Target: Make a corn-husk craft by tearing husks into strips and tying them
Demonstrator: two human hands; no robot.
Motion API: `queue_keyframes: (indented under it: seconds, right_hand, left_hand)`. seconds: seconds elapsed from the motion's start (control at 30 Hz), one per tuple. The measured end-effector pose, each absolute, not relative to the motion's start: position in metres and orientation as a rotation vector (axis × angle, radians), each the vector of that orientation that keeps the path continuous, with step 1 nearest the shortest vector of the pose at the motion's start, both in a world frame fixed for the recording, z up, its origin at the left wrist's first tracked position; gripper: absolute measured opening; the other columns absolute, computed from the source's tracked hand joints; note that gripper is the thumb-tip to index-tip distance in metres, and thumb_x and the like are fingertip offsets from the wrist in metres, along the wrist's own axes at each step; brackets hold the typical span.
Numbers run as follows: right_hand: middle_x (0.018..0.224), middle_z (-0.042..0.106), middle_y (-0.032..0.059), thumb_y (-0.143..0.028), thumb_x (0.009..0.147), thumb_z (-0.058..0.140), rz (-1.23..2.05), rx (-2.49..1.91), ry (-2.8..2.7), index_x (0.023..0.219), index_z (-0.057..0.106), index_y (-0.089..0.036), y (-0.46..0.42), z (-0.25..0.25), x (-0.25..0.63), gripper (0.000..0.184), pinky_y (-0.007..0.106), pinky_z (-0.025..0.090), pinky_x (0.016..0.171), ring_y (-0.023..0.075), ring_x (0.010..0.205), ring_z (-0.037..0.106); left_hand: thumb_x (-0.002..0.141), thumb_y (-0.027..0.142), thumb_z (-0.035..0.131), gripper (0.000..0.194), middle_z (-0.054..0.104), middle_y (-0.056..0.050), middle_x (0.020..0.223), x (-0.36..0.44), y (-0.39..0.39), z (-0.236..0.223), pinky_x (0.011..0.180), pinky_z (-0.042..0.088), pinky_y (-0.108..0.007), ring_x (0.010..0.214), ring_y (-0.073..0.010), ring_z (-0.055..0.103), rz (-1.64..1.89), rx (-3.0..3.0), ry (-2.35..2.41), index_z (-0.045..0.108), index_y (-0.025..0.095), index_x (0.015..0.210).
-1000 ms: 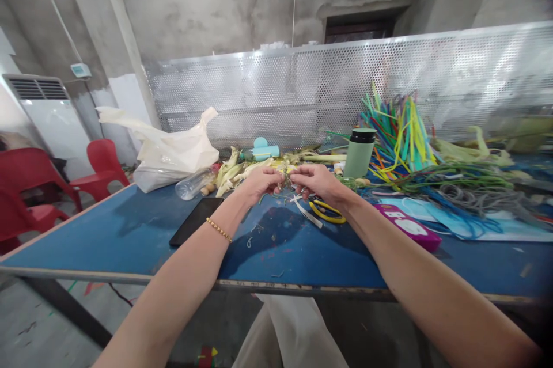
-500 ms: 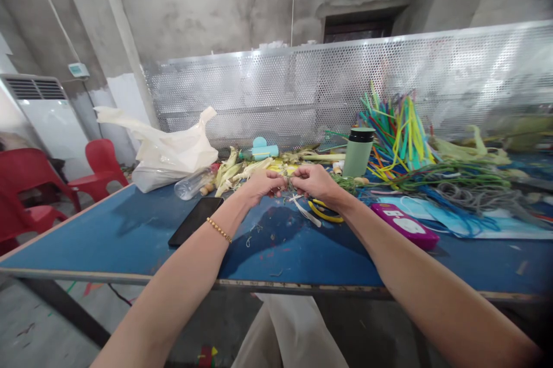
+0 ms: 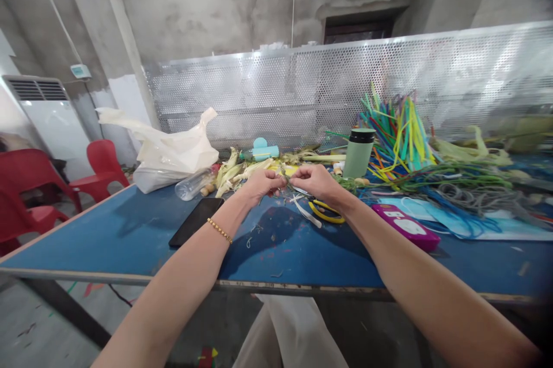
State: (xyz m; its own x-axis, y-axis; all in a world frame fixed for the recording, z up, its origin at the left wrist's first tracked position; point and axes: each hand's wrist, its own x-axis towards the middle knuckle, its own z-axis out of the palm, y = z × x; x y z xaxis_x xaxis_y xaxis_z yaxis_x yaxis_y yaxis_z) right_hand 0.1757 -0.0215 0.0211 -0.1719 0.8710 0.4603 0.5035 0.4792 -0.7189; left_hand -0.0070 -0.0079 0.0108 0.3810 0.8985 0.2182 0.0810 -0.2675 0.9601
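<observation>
My left hand (image 3: 262, 185) and my right hand (image 3: 313, 181) face each other over the middle of the blue table, fingertips pinched and a small gap between them. Something small, thin and greenish shows at the fingertips, too small to name. A pair of scissors with yellow handles (image 3: 327, 212) lies partly under my right hand. Beside it rests a white strip (image 3: 307, 211). Pale corn husks (image 3: 228, 172) are heaped behind and left of my left hand. Scraps of thread (image 3: 254, 235) lie on the tabletop below the hands.
On the left are a white plastic bag (image 3: 175, 146), a clear bottle (image 3: 189, 186) and a black phone (image 3: 196, 222). To the right stand a green tumbler (image 3: 358, 155), colourful strips (image 3: 401, 132), tangled cords (image 3: 466, 184), a purple case (image 3: 408, 228) and blue face masks (image 3: 510, 227). A perforated metal panel (image 3: 259, 91) rises behind.
Both hands stay nearly in place, with only slight finger movement. A little more of the scissors shows beneath my right hand. The view has shifted very slightly.
</observation>
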Motion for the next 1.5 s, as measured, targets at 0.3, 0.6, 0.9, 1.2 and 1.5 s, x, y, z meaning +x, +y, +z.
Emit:
queue_keyframes:
  seconds: [0.3, 0.6, 0.9, 1.2, 1.5]
  right_hand:
    - [0.052, 0.055, -0.0023, -0.027, 0.062, 0.060, 0.488, -1.206, -1.871, 0.058, 0.064, -0.016, -0.018, 0.013, 0.173, 0.012, 0.023, 0.032, 0.049, 0.0103, 0.052, 0.045]
    - [0.051, 0.052, -0.0029, -0.028, 0.062, 0.060, 0.603, -1.198, -1.820, 0.058, 0.064, -0.016, -0.024, 0.016, 0.170, 0.014, 0.023, 0.027, 0.046, 0.0086, 0.049, 0.039]
    - [0.054, 0.055, -0.0015, -0.027, 0.063, 0.061, 0.547, -1.161, -1.873, 0.059, 0.063, -0.015, -0.018, 0.011, 0.172, 0.012, 0.023, 0.031, 0.049, 0.0096, 0.052, 0.043]
    - [0.052, 0.054, -0.0021, -0.027, 0.062, 0.060, 0.475, -1.198, -1.811, 0.059, 0.062, -0.015, -0.020, 0.014, 0.172, 0.012, 0.022, 0.032, 0.047, 0.0093, 0.050, 0.044]
    - [0.054, 0.059, 0.0004, -0.031, 0.069, 0.061, 0.682, -1.190, -1.800, 0.077, 0.068, -0.015, -0.035, 0.028, 0.174, 0.019, 0.023, 0.037, 0.040, 0.0117, 0.044, 0.049]
  left_hand:
    - [0.068, 0.025, 0.074, 0.019, 0.064, -0.002, 0.065, -0.006, -0.013, 0.014, 0.049, 0.035, -0.022, 0.050, -0.0069, 0.052, 0.999, 1.637, 0.863, 0.062, 0.011, 0.065]
    - [0.067, 0.018, 0.072, 0.012, 0.065, -0.003, 0.066, -0.005, -0.011, 0.013, 0.048, 0.036, -0.021, 0.048, -0.0064, 0.052, 1.021, 1.628, 0.863, 0.062, 0.011, 0.066]
    - [0.068, 0.013, 0.064, 0.009, 0.060, -0.001, 0.058, -0.003, -0.010, 0.012, 0.048, 0.034, -0.021, 0.046, -0.0067, 0.051, 1.024, 1.612, 0.865, 0.058, 0.012, 0.062]
    - [0.064, 0.012, 0.062, 0.009, 0.056, 0.001, 0.052, -0.003, -0.007, 0.010, 0.048, 0.034, -0.022, 0.044, -0.0074, 0.049, 1.059, 1.567, 0.861, 0.057, 0.013, 0.056]
    - [0.066, 0.014, 0.064, 0.006, 0.059, 0.000, 0.057, -0.008, -0.006, 0.011, 0.049, 0.032, -0.022, 0.048, -0.0076, 0.049, 1.049, 1.637, 0.827, 0.061, 0.013, 0.061]
